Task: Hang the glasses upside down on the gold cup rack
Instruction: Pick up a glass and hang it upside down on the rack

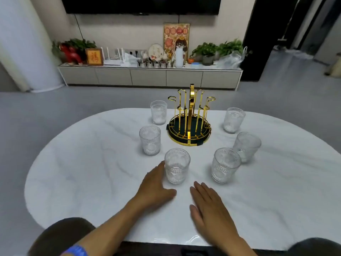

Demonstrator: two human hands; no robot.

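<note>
The gold cup rack (189, 124) stands on a dark round tray near the far middle of the white marble table (92, 172); its hooks are bare. Several clear patterned glasses stand upright around it. The nearest glass (177, 165) is just in front of me. My left hand (156, 183) lies open on the table, its fingertips touching that glass's left side. My right hand (208, 206) rests flat and open on the table, to the right of and below the glass, holding nothing. Another glass (225, 165) stands beyond my right hand.
Two glasses (150, 139) (158, 112) stand left of the rack and two (234, 120) (247, 145) to its right. Beyond the table are grey floor and a low cabinet (149, 76) with plants and frames. Dark chair backs flank my arms.
</note>
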